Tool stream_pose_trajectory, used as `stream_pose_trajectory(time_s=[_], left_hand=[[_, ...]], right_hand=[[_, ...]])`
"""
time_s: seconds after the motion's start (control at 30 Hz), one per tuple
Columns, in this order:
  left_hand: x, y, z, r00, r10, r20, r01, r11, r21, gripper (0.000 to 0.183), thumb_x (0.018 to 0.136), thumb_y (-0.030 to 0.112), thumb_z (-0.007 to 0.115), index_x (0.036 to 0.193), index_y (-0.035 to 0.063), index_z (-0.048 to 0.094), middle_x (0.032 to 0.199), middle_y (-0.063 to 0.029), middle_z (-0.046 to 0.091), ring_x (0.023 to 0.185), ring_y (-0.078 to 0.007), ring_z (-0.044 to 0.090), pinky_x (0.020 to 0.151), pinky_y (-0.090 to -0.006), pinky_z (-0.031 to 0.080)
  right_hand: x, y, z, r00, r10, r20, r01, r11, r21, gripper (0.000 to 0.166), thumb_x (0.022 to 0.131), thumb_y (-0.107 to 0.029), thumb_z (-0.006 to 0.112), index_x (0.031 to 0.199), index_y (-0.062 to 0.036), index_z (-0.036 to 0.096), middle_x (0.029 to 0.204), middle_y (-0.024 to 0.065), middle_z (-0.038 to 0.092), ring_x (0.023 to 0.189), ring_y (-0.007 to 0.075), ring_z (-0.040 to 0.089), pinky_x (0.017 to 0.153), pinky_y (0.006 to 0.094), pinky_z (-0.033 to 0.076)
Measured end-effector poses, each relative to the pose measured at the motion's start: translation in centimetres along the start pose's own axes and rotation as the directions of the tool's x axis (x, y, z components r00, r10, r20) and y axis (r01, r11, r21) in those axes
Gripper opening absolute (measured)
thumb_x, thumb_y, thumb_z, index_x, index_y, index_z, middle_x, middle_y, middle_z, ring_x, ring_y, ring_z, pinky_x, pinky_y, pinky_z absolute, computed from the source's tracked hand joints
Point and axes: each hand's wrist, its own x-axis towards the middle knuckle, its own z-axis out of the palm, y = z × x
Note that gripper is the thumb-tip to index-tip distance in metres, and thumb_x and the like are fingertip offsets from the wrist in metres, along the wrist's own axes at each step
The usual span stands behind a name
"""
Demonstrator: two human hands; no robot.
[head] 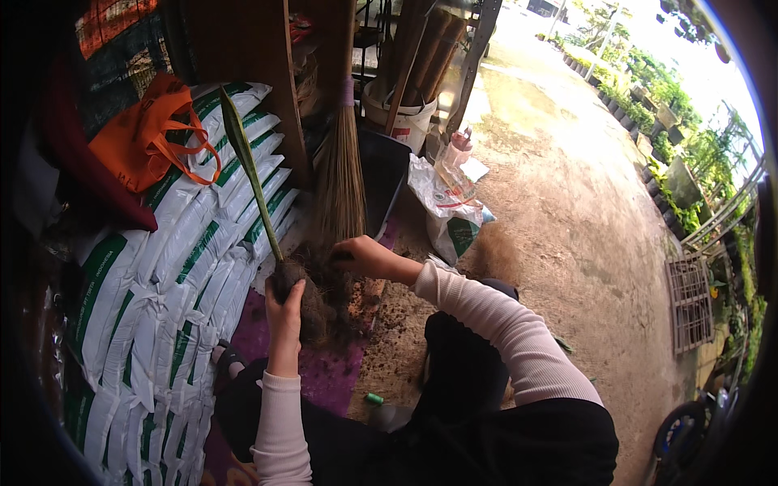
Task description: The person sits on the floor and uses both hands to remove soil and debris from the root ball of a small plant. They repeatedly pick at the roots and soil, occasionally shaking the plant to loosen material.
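Observation:
My left hand (287, 310) is closed around the soil-covered root ball (313, 307) of a plant. From it rises a single long, pointed green leaf (249, 161), like a snake plant's, leaning up and left over the stacked sacks. My right hand (363, 256) is to the right of the root ball, its fingers curled at a heap of dark soil and fibres (319, 258). Something dark shows at these fingertips; whether it is gripped or only touched is unclear. Below both hands, loose soil lies on a purple mat (322, 379) and the concrete floor (389, 358).
White-and-green sacks (182, 291) are stacked at left, an orange bag (143, 136) on top. Ahead stand a stick broom (341, 176), a black dustpan-like tray (383, 173) and a white bucket (419, 124). A crumpled plastic bag (447, 206) sits at right; a green spool (374, 398) lies near my knees.

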Motion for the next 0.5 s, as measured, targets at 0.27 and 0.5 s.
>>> stream_pose_trajectory(time_s=[0.27, 0.5], left_hand=[[0.6, -1.6, 1.1, 1.0, -0.004, 0.02, 0.006, 0.995, -0.098, 0.041, 0.083, 0.015, 0.06, 0.119, 0.001, 0.045, 0.109, -0.0078, 0.053, 0.098, -0.0163, 0.052, 0.087, -0.0284, 0.041], [1.6, -4.9, 0.1, 0.999, -0.047, 0.025, 0.052, 0.95, -0.307, 0.043, 0.086, 0.013, 0.055, 0.126, 0.0023, 0.04, 0.112, -0.0078, 0.053, 0.102, -0.015, 0.053, 0.091, -0.028, 0.043]], right_hand=[[-0.4, -2.9, -2.9, 0.984, 0.15, -0.093, -0.133, 0.977, 0.166, 0.038, 0.077, -0.004, 0.062, 0.113, 0.0009, 0.053, 0.093, 0.0163, 0.064, 0.085, 0.0223, 0.065, 0.074, 0.0312, 0.05], [-0.3, -4.7, -2.5, 0.968, 0.156, -0.196, -0.054, 0.894, 0.444, 0.025, 0.082, -0.002, 0.062, 0.106, 0.0015, 0.054, 0.096, 0.0046, 0.062, 0.089, 0.0089, 0.058, 0.077, 0.0234, 0.048]])
